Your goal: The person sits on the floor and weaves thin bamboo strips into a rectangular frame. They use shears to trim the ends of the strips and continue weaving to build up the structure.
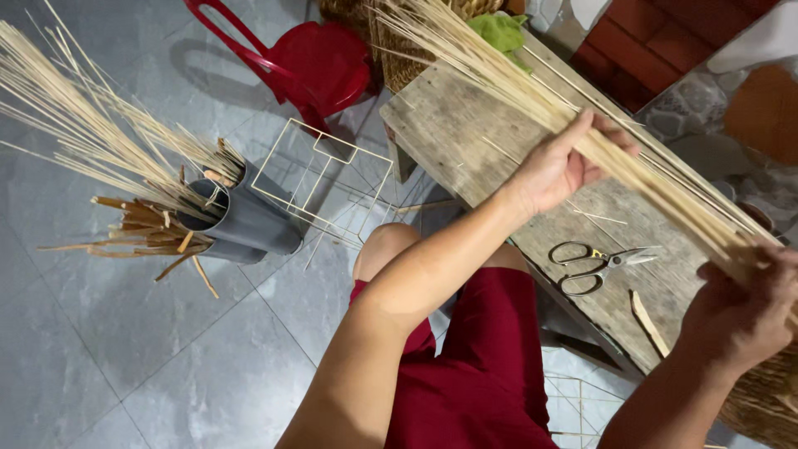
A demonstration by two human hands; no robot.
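Note:
A long bundle of thin pale bamboo sticks stretches diagonally over a worn wooden bench. My left hand grips the bundle near its middle, fingers wrapped around it. Near the bench's near end, my right hand closes around the bundle's lower end. Black-handled scissors lie on the bench between my two hands. A short bamboo strip lies beside them, close to my right hand.
Grey pipe containers on the tiled floor hold many more sticks. A square stick frame lies next to them. A red plastic chair and a woven basket stand beyond the bench. Another frame lies by my knee.

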